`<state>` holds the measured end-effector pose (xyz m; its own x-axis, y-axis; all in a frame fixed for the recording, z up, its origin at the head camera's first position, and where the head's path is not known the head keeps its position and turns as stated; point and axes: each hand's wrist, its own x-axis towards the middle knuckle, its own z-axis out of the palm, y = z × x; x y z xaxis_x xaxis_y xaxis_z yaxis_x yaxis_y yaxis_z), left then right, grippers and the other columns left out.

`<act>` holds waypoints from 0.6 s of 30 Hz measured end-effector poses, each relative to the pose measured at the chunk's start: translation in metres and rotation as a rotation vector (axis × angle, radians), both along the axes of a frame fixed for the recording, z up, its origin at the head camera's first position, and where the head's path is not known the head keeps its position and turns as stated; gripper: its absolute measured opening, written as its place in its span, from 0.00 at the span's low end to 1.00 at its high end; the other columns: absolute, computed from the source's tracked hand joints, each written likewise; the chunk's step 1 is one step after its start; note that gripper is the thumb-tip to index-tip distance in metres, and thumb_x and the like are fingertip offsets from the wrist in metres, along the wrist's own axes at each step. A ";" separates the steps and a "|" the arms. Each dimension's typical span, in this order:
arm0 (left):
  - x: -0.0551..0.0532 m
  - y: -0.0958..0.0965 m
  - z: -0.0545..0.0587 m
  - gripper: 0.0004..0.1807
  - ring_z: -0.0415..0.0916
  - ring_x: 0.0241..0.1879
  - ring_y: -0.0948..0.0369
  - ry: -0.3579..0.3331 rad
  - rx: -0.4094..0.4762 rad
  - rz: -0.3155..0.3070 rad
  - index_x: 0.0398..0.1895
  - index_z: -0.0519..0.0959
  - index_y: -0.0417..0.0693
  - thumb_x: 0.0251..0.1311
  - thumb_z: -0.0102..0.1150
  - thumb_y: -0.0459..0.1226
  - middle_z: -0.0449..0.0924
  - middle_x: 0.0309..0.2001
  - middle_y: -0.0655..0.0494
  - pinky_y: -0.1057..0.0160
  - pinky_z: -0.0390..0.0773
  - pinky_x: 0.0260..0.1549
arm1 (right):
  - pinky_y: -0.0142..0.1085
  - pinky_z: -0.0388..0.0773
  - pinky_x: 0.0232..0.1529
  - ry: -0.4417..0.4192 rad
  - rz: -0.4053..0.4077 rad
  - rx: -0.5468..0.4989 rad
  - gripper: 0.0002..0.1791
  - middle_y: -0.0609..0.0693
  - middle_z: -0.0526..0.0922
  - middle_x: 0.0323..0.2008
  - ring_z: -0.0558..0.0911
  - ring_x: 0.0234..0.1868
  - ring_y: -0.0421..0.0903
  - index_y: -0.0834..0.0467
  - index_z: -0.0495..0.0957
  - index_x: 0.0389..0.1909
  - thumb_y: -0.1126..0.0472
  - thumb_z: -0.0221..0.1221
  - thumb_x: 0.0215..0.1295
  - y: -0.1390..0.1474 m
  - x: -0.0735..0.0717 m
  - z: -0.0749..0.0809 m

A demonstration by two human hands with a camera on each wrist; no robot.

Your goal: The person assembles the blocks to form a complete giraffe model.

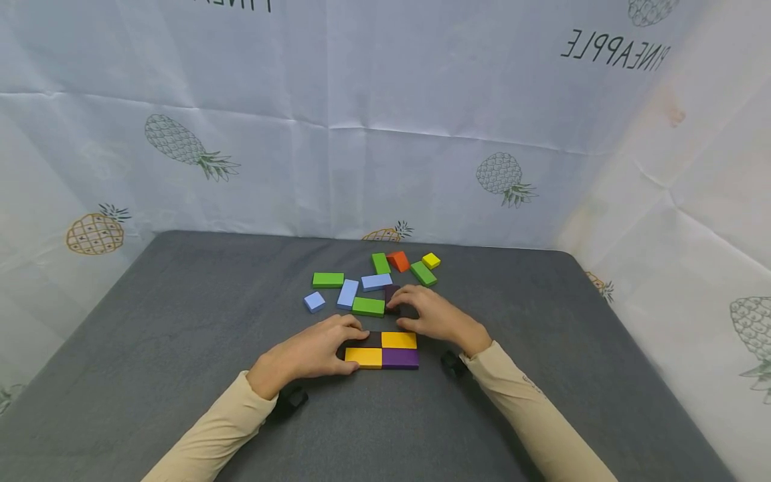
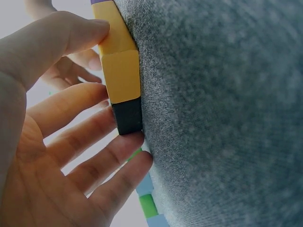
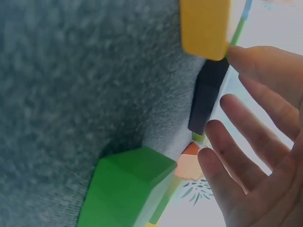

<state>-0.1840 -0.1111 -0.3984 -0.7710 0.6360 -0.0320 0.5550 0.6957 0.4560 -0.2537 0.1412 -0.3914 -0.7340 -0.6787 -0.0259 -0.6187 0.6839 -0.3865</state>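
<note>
1. Worktop: front yellow block and purple block side by side; uneven push could skew them.
2. Left hand: grip spread, thumb on front yellow block; pressure could tip it.
3. Right hand: grip spread; thumb could nudge back yellow block.
4. Dark block: by right fingers; pulling could drag adjacent green block.

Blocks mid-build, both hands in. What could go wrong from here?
1. The left hand has its thumb against the orange-yellow rectangular block just left of the purple rectangular block; too firm a push might knock the pair out of line.
2. The right hand is at the dark rectangular block, right beside a green rectangular block; a careless grab could shift the green one.
</note>
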 end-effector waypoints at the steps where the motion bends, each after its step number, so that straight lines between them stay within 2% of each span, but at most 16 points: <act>1: 0.000 0.000 0.000 0.27 0.73 0.55 0.56 -0.002 -0.001 0.000 0.62 0.79 0.44 0.60 0.67 0.43 0.76 0.57 0.53 0.53 0.77 0.54 | 0.50 0.74 0.64 0.000 -0.002 0.006 0.18 0.54 0.78 0.58 0.77 0.61 0.52 0.56 0.81 0.56 0.60 0.64 0.66 0.000 -0.001 0.000; 10: 0.000 0.000 -0.001 0.27 0.73 0.55 0.56 -0.013 0.006 -0.002 0.62 0.79 0.44 0.60 0.66 0.43 0.76 0.57 0.53 0.53 0.77 0.54 | 0.51 0.69 0.69 0.008 0.012 0.067 0.19 0.56 0.73 0.66 0.71 0.68 0.54 0.58 0.80 0.59 0.64 0.62 0.67 -0.007 -0.011 0.000; 18: 0.001 -0.001 -0.001 0.26 0.73 0.55 0.56 -0.007 0.010 -0.002 0.61 0.79 0.43 0.61 0.66 0.43 0.76 0.57 0.53 0.53 0.77 0.54 | 0.51 0.66 0.71 -0.002 0.034 0.100 0.22 0.56 0.71 0.69 0.68 0.71 0.55 0.59 0.79 0.59 0.71 0.60 0.64 -0.011 -0.017 0.001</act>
